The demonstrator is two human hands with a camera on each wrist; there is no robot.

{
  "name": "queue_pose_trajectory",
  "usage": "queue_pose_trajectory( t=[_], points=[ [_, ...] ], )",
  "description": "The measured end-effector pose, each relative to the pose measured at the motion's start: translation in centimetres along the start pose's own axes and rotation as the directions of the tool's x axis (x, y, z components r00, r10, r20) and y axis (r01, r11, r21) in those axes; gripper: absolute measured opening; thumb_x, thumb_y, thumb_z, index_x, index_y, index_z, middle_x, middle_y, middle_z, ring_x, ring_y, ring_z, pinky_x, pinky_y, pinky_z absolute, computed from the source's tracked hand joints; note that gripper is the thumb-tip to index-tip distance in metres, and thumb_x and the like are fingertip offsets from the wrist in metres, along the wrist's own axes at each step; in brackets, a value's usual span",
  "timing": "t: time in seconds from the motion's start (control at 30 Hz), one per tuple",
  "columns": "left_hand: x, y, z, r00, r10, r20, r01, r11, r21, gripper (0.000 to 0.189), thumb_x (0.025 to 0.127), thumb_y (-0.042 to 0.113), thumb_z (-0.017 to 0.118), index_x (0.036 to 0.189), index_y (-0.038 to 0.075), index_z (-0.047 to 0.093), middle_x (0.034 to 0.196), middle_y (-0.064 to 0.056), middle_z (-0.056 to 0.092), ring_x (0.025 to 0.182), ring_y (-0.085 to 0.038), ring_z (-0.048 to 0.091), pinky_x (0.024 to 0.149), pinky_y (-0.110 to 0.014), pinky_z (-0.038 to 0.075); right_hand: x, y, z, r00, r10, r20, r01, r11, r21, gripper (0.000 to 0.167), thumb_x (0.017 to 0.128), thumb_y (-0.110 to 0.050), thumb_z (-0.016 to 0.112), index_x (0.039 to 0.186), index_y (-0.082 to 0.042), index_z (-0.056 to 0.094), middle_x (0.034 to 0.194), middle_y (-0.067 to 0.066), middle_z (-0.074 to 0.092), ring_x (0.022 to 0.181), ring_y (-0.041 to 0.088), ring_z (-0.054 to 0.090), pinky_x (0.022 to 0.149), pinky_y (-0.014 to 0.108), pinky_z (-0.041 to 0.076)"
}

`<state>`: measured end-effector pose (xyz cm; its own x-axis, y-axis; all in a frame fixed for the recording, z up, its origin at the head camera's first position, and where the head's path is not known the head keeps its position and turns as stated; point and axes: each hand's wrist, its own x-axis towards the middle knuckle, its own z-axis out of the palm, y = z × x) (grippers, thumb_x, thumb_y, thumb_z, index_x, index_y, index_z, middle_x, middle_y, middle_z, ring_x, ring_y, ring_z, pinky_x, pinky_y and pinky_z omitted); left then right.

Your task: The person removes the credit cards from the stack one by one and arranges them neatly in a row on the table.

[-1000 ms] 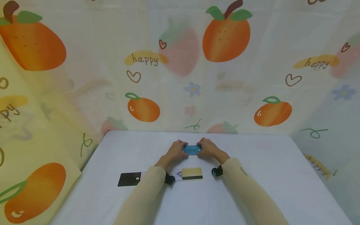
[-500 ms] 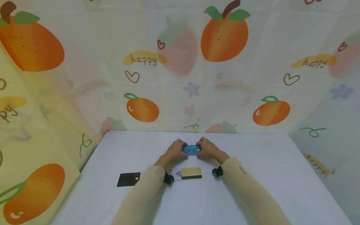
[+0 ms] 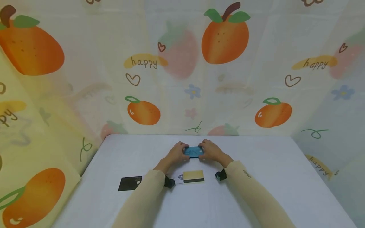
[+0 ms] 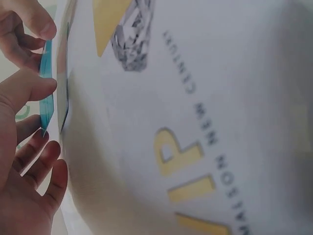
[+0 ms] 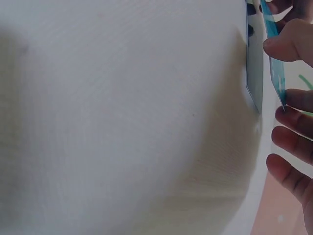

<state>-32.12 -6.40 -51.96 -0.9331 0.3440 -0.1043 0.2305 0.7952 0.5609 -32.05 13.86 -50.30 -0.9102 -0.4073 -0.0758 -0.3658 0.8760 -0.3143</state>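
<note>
A light blue card (image 3: 194,152) with "VIP" lettering is held by both hands near the back of the table. My left hand (image 3: 178,152) pinches its left end between thumb and fingers. The right hand (image 3: 211,150) pinches the right end in the same way. In the right wrist view the blue card (image 5: 278,78) is lifted a little above another card (image 5: 254,73), which lies flat on the table. The left wrist view also shows this lower card (image 4: 62,88) beside the raised blue one (image 4: 46,73). The lower card's face is mostly hidden.
Nearer the front lies a gold card (image 3: 194,176) with a dark stripe, overlapping a white card (image 3: 179,179) with a diamond print. A black card (image 3: 128,183) lies to the left, partly behind the left sleeve. A fruit-patterned cloth (image 3: 176,104) hangs behind the white table (image 3: 256,177).
The blue card has tipped slightly between the hands, and a dark edge now shows below it. Both hands keep their hold. The head view has shifted slightly.
</note>
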Motion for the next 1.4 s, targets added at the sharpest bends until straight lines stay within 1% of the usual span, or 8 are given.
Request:
queue_pose_trajectory(
  t=[0.3, 0.5, 0.57, 0.7, 0.83, 1.0, 1.17, 1.4],
  points=[
    [0.0, -0.2, -0.3, 0.999, 0.038, 0.009, -0.038, 0.999, 0.007, 0.062, 0.078, 0.024, 0.079, 0.134, 0.009, 0.057, 0.131, -0.012, 0.054, 0.107, -0.023, 0.054, 0.099, -0.04, 0.046, -0.2, 0.2, -0.1, 1.0, -0.005, -0.006, 0.005, 0.999, 0.051, 0.054, 0.078, -0.031, 0.078, 0.124, -0.005, 0.064, 0.116, 0.009, 0.058, 0.104, 0.021, 0.054, 0.098, 0.04, 0.047],
    [-0.3, 0.0, -0.6, 1.0, 0.019, 0.002, -0.019, 1.0, 0.006, 0.061, 0.077, 0.026, 0.08, 0.132, 0.011, 0.06, 0.127, -0.01, 0.056, 0.107, -0.023, 0.053, 0.097, -0.041, 0.046, -0.6, 0.1, 0.0, 0.999, -0.018, -0.039, 0.02, 0.998, 0.065, 0.054, 0.077, -0.028, 0.078, 0.124, -0.004, 0.063, 0.117, 0.011, 0.058, 0.105, 0.023, 0.054, 0.098, 0.041, 0.047],
    [-0.5, 0.1, -0.7, 1.0, 0.02, 0.0, -0.02, 1.0, 0.022, 0.06, 0.076, 0.029, 0.081, 0.13, 0.012, 0.061, 0.125, -0.009, 0.057, 0.107, -0.022, 0.053, 0.097, -0.04, 0.046, -0.9, 0.0, 0.0, 0.999, -0.012, -0.046, 0.016, 0.997, 0.073, 0.055, 0.077, -0.027, 0.078, 0.124, -0.004, 0.063, 0.117, 0.011, 0.058, 0.106, 0.023, 0.055, 0.098, 0.041, 0.047],
    [-0.9, 0.3, -0.9, 0.999, 0.045, -0.001, -0.045, 0.997, 0.056, 0.059, 0.076, 0.032, 0.081, 0.128, 0.013, 0.063, 0.122, -0.008, 0.059, 0.105, -0.021, 0.053, 0.097, -0.04, 0.047, -1.6, -0.2, 0.1, 0.998, 0.006, -0.056, -0.001, 0.995, 0.097, 0.057, 0.077, -0.028, 0.078, 0.125, -0.003, 0.062, 0.119, 0.013, 0.058, 0.109, 0.025, 0.055, 0.1, 0.042, 0.046],
    [-1.4, 0.7, -0.9, 0.997, 0.078, -0.005, -0.077, 0.995, 0.062, 0.059, 0.076, 0.034, 0.08, 0.129, 0.013, 0.062, 0.123, -0.009, 0.06, 0.105, -0.021, 0.053, 0.097, -0.04, 0.047, -2.4, -0.2, 0.0, 0.997, 0.008, -0.077, 0.0, 0.994, 0.107, 0.058, 0.077, -0.029, 0.079, 0.126, -0.003, 0.062, 0.121, 0.013, 0.057, 0.111, 0.027, 0.054, 0.101, 0.043, 0.045],
    [-1.9, 1.1, -0.8, 0.994, 0.102, -0.026, -0.1, 0.994, 0.047, 0.06, 0.077, 0.034, 0.08, 0.13, 0.012, 0.062, 0.124, -0.01, 0.059, 0.108, -0.022, 0.053, 0.1, -0.042, 0.046, -3.3, 0.0, -0.2, 0.993, -0.007, -0.115, 0.021, 0.992, 0.123, 0.056, 0.079, -0.029, 0.079, 0.126, -0.004, 0.062, 0.121, 0.013, 0.056, 0.112, 0.027, 0.053, 0.101, 0.043, 0.045],
    [-2.6, 1.7, -0.7, 0.993, 0.106, -0.047, -0.106, 0.994, 0.007, 0.058, 0.078, 0.032, 0.08, 0.129, 0.013, 0.062, 0.126, -0.011, 0.058, 0.113, -0.024, 0.052, 0.102, -0.044, 0.044, -4.3, 0.0, -0.9, 0.989, -0.036, -0.144, 0.059, 0.986, 0.158, 0.053, 0.079, -0.027, 0.078, 0.124, -0.003, 0.063, 0.117, 0.012, 0.057, 0.106, 0.025, 0.054, 0.096, 0.044, 0.047],
    [-3.7, 2.6, -1.0, 0.991, 0.127, -0.05, -0.129, 0.991, -0.037, 0.056, 0.078, 0.032, 0.08, 0.128, 0.013, 0.062, 0.125, -0.011, 0.056, 0.112, -0.025, 0.05, 0.101, -0.045, 0.044, -5.8, 0.0, -1.4, 0.986, -0.019, -0.164, 0.057, 0.972, 0.229, 0.051, 0.078, -0.028, 0.078, 0.122, -0.006, 0.064, 0.115, 0.009, 0.056, 0.103, 0.024, 0.054, 0.09, 0.042, 0.048]
  ],
)
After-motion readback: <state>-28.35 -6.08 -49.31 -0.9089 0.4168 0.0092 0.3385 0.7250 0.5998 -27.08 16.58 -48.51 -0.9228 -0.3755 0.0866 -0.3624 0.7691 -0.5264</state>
